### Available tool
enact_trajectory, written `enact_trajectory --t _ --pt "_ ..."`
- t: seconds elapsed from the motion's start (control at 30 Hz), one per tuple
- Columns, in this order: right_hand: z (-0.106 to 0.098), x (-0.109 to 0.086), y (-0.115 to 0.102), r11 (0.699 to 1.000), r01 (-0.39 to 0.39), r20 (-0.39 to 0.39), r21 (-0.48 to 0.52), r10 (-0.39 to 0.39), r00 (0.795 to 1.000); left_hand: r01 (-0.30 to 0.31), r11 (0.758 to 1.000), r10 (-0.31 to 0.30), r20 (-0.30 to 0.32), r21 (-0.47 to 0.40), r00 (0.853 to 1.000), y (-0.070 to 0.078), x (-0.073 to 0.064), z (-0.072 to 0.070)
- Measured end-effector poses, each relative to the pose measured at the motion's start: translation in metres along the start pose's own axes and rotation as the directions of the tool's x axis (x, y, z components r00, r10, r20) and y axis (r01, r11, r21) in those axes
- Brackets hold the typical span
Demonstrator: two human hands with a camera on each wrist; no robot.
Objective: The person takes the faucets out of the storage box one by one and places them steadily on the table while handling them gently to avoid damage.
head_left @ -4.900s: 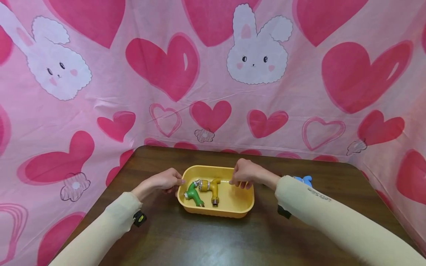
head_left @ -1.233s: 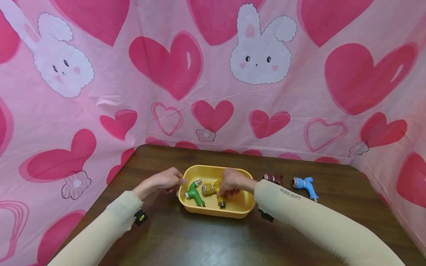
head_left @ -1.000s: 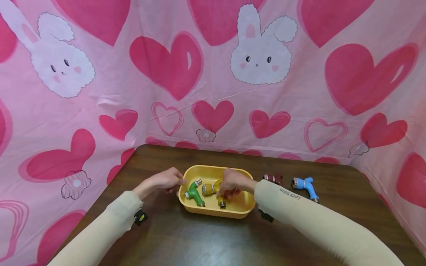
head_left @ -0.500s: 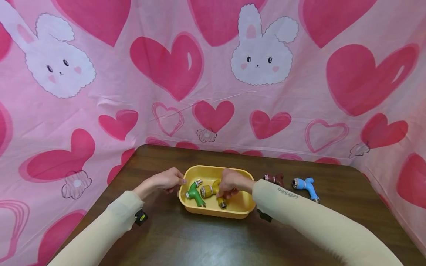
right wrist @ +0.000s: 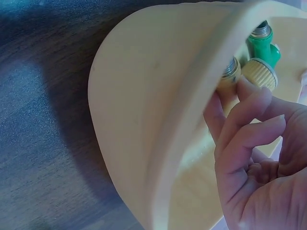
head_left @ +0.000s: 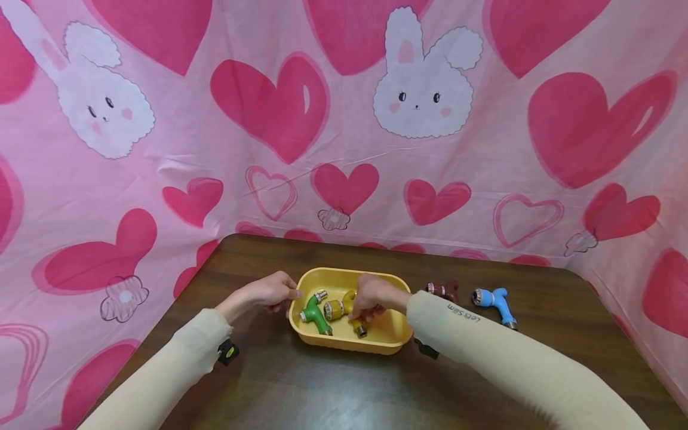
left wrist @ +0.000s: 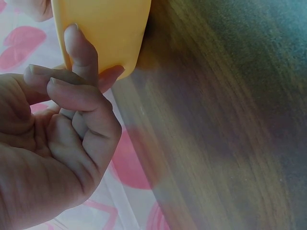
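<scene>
A yellow plastic tray stands on the table, and in it lie a green Y-shaped pipe fitting and a yellow one, both with metal ends. My left hand pinches the tray's left rim; its wrist view shows thumb and fingers at the tray wall. My right hand reaches down into the tray and grips the body of the yellow fitting, hiding its middle. In the right wrist view its ribbed cap shows beyond the fingertips, close to the green fitting.
To the tray's right, a dark red fitting and a light blue fitting lie on the dark wooden table. My right sleeve passes close in front of the dark red one. A pink heart-patterned cloth hangs behind the table.
Since the oldest frame, my right hand has moved left within the tray onto the yellow fitting. That fitting has turned slightly, its cap shifting a little leftward. My left hand has stayed at the rim.
</scene>
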State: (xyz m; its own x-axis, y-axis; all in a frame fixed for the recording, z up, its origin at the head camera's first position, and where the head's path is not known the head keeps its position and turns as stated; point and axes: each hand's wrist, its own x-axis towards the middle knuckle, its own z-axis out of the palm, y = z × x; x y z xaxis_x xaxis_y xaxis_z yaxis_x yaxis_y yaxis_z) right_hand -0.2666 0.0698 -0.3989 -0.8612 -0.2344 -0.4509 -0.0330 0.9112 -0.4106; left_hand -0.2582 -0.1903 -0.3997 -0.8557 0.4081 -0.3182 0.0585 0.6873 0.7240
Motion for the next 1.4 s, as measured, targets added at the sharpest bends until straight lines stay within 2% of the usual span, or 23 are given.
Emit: enact_trajectory --t 0.53,0.93,1.4 --pt "0.0023 0.0027 0.0015 1.000 -0.006 -0.004 -0.021 0.006 1.000 -0.001 1.000 0.001 -0.006 0.007 1.000 0.0015 -0.0020 0.0012" --pt "0.0009 -0.0007 0.0046 0.999 -0.011 0.015 0.030 0.010 1.000 -0.003 1.000 0.003 -0.008 0.007 1.000 0.0028 -0.0023 0.0013" --pt "-0.0007 -0.0061 0.0055 0.999 0.016 -0.023 0.027 -0.016 1.000 0.011 1.000 -0.012 -0.019 -0.016 1.000 0.0034 -0.0033 0.0041"
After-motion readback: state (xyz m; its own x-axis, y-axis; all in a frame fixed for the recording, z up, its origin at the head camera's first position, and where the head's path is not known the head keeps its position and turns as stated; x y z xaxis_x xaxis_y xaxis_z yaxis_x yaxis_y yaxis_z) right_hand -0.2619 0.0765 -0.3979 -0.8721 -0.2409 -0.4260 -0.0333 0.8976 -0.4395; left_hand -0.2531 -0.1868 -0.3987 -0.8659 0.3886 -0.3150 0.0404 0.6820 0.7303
